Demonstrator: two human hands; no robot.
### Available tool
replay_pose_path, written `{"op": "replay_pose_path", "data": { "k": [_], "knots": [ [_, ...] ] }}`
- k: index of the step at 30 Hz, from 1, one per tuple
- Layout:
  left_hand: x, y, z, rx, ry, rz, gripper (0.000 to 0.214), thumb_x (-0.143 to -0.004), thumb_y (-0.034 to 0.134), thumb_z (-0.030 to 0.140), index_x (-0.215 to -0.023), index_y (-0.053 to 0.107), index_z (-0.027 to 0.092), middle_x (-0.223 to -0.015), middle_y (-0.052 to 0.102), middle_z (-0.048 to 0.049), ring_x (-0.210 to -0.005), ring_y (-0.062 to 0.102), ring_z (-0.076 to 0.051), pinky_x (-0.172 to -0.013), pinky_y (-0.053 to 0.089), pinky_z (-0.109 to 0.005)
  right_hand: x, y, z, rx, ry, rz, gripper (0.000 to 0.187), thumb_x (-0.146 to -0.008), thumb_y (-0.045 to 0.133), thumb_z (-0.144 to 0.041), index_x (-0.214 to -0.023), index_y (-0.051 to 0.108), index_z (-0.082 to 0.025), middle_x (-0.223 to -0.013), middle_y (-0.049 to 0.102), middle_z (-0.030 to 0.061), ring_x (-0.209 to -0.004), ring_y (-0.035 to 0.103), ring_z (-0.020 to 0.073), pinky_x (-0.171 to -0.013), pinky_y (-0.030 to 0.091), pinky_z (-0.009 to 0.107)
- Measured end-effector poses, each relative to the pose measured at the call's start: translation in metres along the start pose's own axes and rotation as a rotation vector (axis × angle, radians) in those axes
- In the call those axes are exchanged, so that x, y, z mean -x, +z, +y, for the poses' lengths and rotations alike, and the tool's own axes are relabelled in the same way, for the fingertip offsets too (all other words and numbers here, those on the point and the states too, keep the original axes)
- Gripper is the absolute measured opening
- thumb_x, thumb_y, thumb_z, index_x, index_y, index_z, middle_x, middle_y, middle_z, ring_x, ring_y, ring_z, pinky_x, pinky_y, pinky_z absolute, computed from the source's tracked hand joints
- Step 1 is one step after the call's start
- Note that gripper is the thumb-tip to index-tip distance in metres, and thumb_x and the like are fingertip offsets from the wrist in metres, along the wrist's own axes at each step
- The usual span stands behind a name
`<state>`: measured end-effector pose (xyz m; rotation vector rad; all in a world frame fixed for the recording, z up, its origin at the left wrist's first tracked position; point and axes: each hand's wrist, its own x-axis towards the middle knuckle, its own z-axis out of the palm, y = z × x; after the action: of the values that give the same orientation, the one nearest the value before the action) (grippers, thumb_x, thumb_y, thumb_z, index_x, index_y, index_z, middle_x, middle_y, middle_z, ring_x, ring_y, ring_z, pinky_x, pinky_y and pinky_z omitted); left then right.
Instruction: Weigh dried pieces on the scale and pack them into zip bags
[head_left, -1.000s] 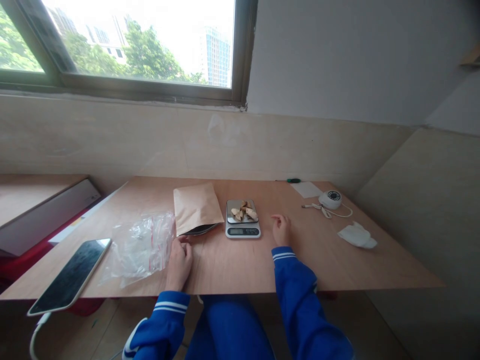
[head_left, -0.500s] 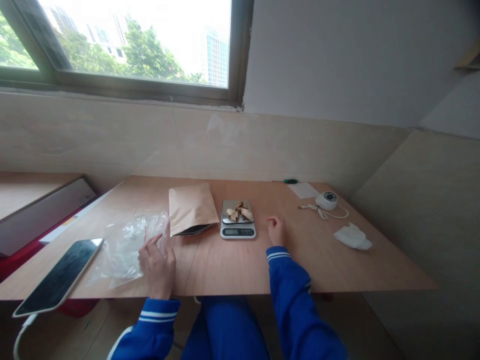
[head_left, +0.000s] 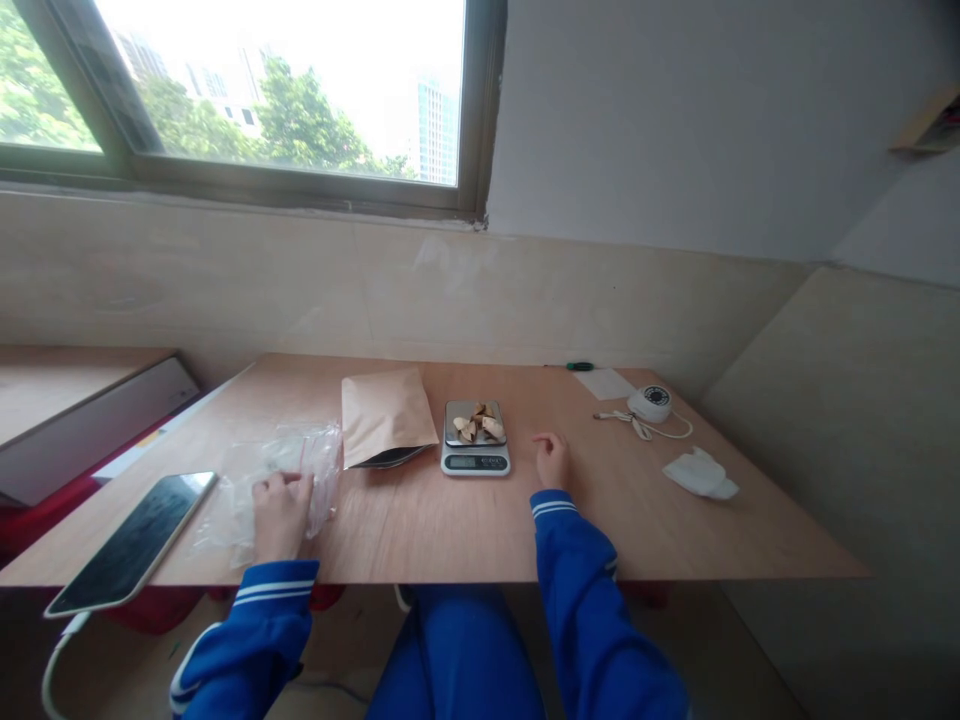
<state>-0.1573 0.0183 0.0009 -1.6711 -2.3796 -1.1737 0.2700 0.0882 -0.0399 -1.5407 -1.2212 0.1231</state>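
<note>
My left hand (head_left: 280, 516) lies over a crumpled clear plastic bag (head_left: 322, 465), its fingers curled closed on the film; the fingertips are partly hidden. To the right of the bag is a brown kraft paper pouch (head_left: 386, 412), its dark mouth facing me. A small digital kitchen scale (head_left: 475, 461) stands at the middle of the table, with several pale brown, dried-looking pieces (head_left: 480, 424) on its steel plate. Beside the scale, my right hand (head_left: 553, 461) rests on the tabletop with its fingers curled in and nothing visible in them.
A phone (head_left: 135, 540) with a white cable plugged in overhangs the table's front left edge. On the right of the wooden table (head_left: 435, 540) are a crumpled white tissue (head_left: 702, 473), a white dome camera (head_left: 651, 403) with its cable, a paper sheet (head_left: 604, 384) and a green-handled tool (head_left: 580, 367).
My left hand has shifted left, farther onto the plastic bag, and its fingers have curled in. My right hand stays beside the scale. The view has tilted slightly.
</note>
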Motion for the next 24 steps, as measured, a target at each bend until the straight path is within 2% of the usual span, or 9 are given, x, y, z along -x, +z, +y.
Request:
{"op": "replay_pose_path", "data": {
  "k": [3, 5, 8, 10, 11, 13, 15, 19, 24],
  "knots": [
    [0.004, -0.017, 0.019, 0.028, -0.143, 0.037, 0.020, -0.073, 0.045, 0.038, -0.068, 0.049, 0.019, -0.069, 0.054, -0.0059, -0.073, 0.055, -0.025, -0.081, 0.046, -0.043, 0.002, -0.006, -0.009, -0.025, -0.020, 0.040, 0.024, -0.075, 0.038, -0.017, -0.067, 0.060, -0.018, -0.077, 0.057, 0.0076, -0.075, 0.053, 0.0218, -0.070, 0.043, 0.034],
    [0.011, -0.029, 0.036, 0.073, -0.185, 0.180, 0.021, -0.075, 0.045, 0.040, -0.072, 0.049, 0.020, -0.065, 0.052, -0.0021, -0.065, 0.053, -0.021, -0.075, 0.046, -0.040, 0.011, -0.012, -0.026, -0.064, -0.083, 0.049, 0.023, -0.077, 0.038, -0.017, -0.069, 0.060, -0.018, -0.076, 0.056, 0.0071, -0.075, 0.053, 0.0214, -0.068, 0.043, 0.034],
    [0.031, -0.036, 0.068, 0.174, -0.148, 0.316, 0.025, -0.079, 0.047, 0.045, -0.079, 0.050, 0.020, -0.060, 0.048, 0.0018, -0.057, 0.050, -0.018, -0.064, 0.044, -0.034, 0.043, -0.019, -0.071, -0.201, -0.239, -0.082, 0.022, -0.082, 0.040, -0.018, -0.072, 0.059, -0.020, -0.076, 0.058, 0.0054, -0.077, 0.055, 0.0203, -0.069, 0.044, 0.032],
    [0.048, -0.032, 0.092, 0.268, -0.028, 0.239, 0.025, -0.081, 0.047, 0.044, -0.080, 0.050, 0.020, -0.059, 0.048, 0.0028, -0.054, 0.050, -0.016, -0.057, 0.043, -0.030, 0.073, -0.018, -0.109, -0.319, -0.256, -0.225, 0.019, -0.087, 0.041, -0.021, -0.085, 0.060, -0.020, -0.084, 0.060, 0.0051, -0.082, 0.056, 0.0188, -0.073, 0.046, 0.031],
    [0.057, -0.028, 0.104, 0.332, 0.051, 0.156, 0.024, -0.081, 0.047, 0.044, -0.081, 0.050, 0.020, -0.061, 0.050, 0.0024, -0.055, 0.052, -0.016, -0.055, 0.042, -0.028, 0.087, -0.017, -0.127, -0.352, -0.245, -0.330, 0.019, -0.088, 0.042, -0.023, -0.097, 0.059, -0.021, -0.090, 0.061, 0.0050, -0.082, 0.057, 0.0178, -0.072, 0.047, 0.030],
    [0.072, -0.018, 0.125, 0.482, 0.186, 0.044, 0.023, -0.084, 0.045, 0.042, -0.082, 0.049, 0.020, -0.068, 0.054, 0.0000, -0.061, 0.056, -0.016, -0.057, 0.045, -0.027, 0.109, -0.012, -0.156, -0.385, -0.251, -0.504, 0.032, -0.087, 0.050, -0.030, -0.118, 0.050, -0.020, -0.100, 0.061, 0.0062, -0.082, 0.057, 0.0172, -0.071, 0.048, 0.030],
    [0.083, -0.008, 0.139, 0.606, 0.256, -0.044, 0.021, -0.087, 0.043, 0.040, -0.084, 0.049, 0.020, -0.072, 0.057, -0.0012, -0.067, 0.059, -0.016, -0.062, 0.048, -0.028, 0.119, -0.009, -0.172, -0.413, -0.207, -0.580, 0.037, -0.087, 0.052, -0.034, -0.121, 0.046, -0.020, -0.105, 0.060, 0.0077, -0.080, 0.058, 0.0167, -0.070, 0.049, 0.030],
    [0.093, 0.008, 0.146, 0.756, 0.194, -0.206, 0.020, -0.089, 0.043, 0.040, -0.088, 0.048, 0.020, -0.077, 0.061, -0.0018, -0.073, 0.062, -0.016, -0.066, 0.051, -0.029, 0.117, -0.011, -0.173, -0.524, -0.072, -0.646, 0.030, -0.093, 0.042, -0.036, -0.118, 0.047, -0.021, -0.101, 0.063, 0.0068, -0.078, 0.061, 0.0156, -0.068, 0.050, 0.029],
    [0.099, 0.014, 0.141, 0.856, 0.152, -0.346, 0.018, -0.090, 0.041, 0.037, -0.092, 0.047, 0.020, -0.080, 0.062, -0.0014, -0.074, 0.063, -0.015, -0.065, 0.051, -0.028, 0.122, -0.016, -0.167, -0.492, -0.052, -0.650, 0.033, -0.088, 0.051, -0.038, -0.116, 0.046, -0.021, -0.102, 0.066, 0.0065, -0.078, 0.064, 0.0161, -0.069, 0.051, 0.029]
  ]
}}
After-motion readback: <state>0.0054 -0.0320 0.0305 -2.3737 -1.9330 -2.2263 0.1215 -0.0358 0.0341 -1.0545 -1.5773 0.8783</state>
